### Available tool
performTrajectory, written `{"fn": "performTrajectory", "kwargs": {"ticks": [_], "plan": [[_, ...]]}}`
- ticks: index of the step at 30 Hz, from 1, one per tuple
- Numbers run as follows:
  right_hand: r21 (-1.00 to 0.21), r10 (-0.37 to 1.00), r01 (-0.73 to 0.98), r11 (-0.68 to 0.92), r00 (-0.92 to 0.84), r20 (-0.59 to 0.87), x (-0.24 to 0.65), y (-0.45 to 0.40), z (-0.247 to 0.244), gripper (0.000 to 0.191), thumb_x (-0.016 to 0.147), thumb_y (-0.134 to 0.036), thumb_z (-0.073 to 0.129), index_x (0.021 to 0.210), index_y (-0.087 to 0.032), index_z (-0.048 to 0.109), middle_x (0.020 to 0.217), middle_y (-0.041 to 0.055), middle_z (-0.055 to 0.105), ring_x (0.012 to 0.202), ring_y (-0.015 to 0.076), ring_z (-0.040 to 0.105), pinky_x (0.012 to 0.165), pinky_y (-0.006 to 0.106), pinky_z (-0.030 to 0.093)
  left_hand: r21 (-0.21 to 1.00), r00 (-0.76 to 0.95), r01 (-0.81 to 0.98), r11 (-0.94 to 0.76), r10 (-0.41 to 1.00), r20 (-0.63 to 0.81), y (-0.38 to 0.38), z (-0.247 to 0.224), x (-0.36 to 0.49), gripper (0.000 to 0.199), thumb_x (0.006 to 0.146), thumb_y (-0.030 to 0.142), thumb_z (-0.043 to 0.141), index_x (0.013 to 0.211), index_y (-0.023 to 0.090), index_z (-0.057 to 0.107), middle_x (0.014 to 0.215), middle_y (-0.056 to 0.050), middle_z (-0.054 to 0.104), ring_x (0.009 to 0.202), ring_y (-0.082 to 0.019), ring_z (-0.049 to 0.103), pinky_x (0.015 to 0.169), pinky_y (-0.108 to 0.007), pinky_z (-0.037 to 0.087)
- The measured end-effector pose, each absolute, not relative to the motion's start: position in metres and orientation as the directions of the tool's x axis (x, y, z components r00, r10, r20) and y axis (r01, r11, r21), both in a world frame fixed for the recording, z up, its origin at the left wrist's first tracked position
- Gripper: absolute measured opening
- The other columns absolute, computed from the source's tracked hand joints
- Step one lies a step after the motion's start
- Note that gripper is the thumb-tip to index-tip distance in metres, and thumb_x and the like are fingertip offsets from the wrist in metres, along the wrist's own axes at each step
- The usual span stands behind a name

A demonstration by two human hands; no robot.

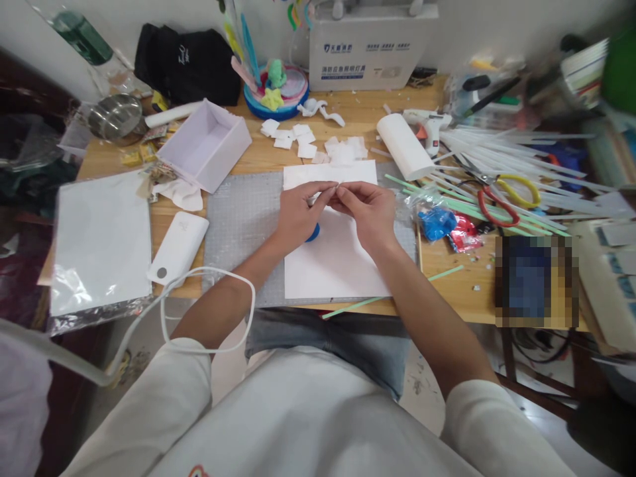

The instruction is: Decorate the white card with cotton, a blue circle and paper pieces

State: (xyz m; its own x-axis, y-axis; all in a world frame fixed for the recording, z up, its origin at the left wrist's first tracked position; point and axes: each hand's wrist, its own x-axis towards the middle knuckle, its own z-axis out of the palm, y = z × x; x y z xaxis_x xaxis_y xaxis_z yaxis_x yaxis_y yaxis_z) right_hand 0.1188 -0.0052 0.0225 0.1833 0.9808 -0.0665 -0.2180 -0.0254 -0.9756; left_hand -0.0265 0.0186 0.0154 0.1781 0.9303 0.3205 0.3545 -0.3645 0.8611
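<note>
From here I see left hand [302,211] and right hand [371,213] pinched together, grip contents unclear; a blue piece [313,233] shows at seven o'clock, nearer the left.

Both arms [430,308] reach forward, fingers [324,198] pinched together.

A wooden worktop [442,298] carries a grey cutting mat [243,232] along the middle of its near edge. At the near left corner lies a plastic sleeve of white sheets [102,245], beside a power bank [181,245]. A steel bowl [116,119] sits by the far left corner, near an open lilac box [203,146]. Along the far edge are a black pouch [186,63], a blue round base [251,106] and an emergency light [372,56]. White strips [497,156] fan toward the right edge from a glue gun [433,129].
</note>
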Motion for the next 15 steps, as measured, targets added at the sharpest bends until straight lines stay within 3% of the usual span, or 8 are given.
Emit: {"fn": "performTrajectory", "kwargs": {"ticks": [11, 15], "plan": [[-0.979, 0.977, -0.201, -0.025, 0.201, -0.066, 0.117, -0.0045, 0.0243, 0.023, 0.073, -0.041, 0.085, 0.078, -0.022, 0.074, 0.074, -0.0023, 0.076, 0.075, 0.0151, 0.076, 0.082, 0.034, 0.067, 0.865, 0.181, 0.352, -0.357, 0.933, 0.311, 0.0191, 0.0153, -0.0267, 0.018, 0.097, 0.03, 0.065, 0.104, 0.025, 0.081, 0.106, -0.004, 0.081, 0.1, -0.019, 0.076, 0.092, -0.031, 0.06], [-0.974, 0.98, -0.225, -0.016, 0.19, -0.06, 0.1175, -0.0051, 0.0235, 0.022, 0.074, -0.04, 0.085, 0.08, -0.022, 0.075, 0.075, -0.0024, 0.076, 0.071, 0.0134, 0.075, 0.079, 0.033, 0.067, 0.879, 0.164, 0.342, -0.334, 0.942, 0.294, 0.0188, 0.0154, -0.0271, 0.02, 0.097, 0.03, 0.066, 0.113, 0.025, 0.076, 0.106, -0.003, 0.081, 0.096, -0.017, 0.077, 0.081, -0.026, 0.059]]}}
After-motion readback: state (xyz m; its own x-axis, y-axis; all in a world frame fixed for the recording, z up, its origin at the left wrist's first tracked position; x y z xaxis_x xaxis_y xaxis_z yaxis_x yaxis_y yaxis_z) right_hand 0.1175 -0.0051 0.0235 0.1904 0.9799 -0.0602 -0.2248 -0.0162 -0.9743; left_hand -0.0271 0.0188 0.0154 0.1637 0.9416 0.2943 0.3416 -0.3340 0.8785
